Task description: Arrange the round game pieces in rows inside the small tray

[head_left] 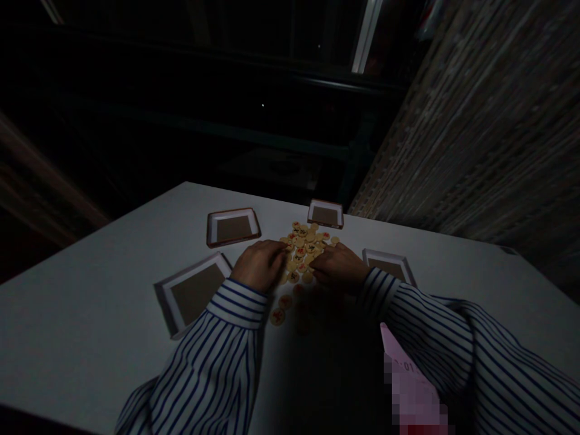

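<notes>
Some pieces (310, 260) partly behind right hand (341, 269)

The pink slip (406, 364) shows "01", the mark before it unclear; the round pieces (301, 251) bear red and black characters too small to read.

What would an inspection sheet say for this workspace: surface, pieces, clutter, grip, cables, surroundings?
Surface: white table, in heavy shadow near the person.
Job's things: round pieces with red or black characters, mostly heaped, some scattered nearer; four shallow trays around them.
Clutter: pink item at lower right, partly pixelated, identity unclear.
Grip: left hand at the heap's left edge, right hand at its right; anything held is unclear.
Cables: nothing seen.
Surroundings: dark; stranded curtain at right.
</notes>
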`<state>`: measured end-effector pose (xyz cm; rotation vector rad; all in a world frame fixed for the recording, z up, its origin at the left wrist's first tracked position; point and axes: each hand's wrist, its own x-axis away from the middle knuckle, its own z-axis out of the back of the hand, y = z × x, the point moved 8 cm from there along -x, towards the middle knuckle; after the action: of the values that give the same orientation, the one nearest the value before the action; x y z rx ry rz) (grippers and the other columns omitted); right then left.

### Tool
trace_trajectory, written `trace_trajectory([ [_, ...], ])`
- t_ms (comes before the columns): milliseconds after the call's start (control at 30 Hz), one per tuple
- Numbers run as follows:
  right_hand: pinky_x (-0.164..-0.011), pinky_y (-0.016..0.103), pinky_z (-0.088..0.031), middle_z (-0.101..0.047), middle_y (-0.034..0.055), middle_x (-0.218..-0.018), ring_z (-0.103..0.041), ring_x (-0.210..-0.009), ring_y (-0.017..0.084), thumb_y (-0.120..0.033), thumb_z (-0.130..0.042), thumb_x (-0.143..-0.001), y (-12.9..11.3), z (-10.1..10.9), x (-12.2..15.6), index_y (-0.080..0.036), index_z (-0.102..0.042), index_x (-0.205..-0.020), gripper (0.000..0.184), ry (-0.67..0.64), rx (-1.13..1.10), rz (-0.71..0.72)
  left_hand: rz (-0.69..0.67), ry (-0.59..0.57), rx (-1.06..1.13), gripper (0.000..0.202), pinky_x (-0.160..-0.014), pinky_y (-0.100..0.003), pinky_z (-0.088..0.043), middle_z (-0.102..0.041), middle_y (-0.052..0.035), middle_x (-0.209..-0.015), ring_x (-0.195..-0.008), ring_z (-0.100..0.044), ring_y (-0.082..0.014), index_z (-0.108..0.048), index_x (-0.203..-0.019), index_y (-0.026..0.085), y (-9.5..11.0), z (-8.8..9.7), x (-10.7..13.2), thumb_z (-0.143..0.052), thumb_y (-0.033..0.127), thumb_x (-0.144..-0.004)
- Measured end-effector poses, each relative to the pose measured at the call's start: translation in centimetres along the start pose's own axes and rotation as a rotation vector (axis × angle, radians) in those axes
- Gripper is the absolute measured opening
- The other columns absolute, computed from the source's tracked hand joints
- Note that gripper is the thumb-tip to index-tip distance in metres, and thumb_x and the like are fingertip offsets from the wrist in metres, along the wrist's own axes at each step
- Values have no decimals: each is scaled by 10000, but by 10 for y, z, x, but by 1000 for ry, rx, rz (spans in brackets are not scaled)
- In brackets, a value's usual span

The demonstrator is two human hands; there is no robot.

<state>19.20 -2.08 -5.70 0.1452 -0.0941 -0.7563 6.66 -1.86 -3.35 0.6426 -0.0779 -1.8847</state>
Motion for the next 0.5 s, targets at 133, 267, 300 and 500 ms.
trace_trajectory([
  [133,-729,329,-309,-671,78,-874,-557,-877,211,-249,-431,-837,2,-1,0,-190,-633,-901,220,22,-12,-15,4,-15,-2,290,-841,-358,-476,-673,-94,-982,-935,-605,-214,-633,-985,151,1,0,0,-415,234,-812],
  [267,-764,331,-326,-670,83,-880,-570,-879,206,-254,-431,-838,8,0,-1,-192,-635,-953,242,33,-52,-56,14,-4,4,292,-843,-357,-478,-676,-94,-985,-935,-607,-214,-637,-979,153,3,3,0,-412,227,-807],
  [300,-773,326,-333,-670,83,-888,-572,-882,201,-264,-427,-844,10,2,-1,-192,-635,-967,252,41,-82,-71,13,-3,6,292,-844,-355,-478,-676,-92,-985,-933,-609,-211,-637,-978,156,3,3,0,-413,227,-805],
  [500,-700,257,-412,-681,43,-884,-598,-790,151,-266,-479,-802,31,9,3,-192,-652,-984,262,156,-473,-263,-5,12,46,271,-839,-362,-483,-678,-82,-985,-919,-614,-203,-636,-968,161,4,4,0,-433,226,-799],
])
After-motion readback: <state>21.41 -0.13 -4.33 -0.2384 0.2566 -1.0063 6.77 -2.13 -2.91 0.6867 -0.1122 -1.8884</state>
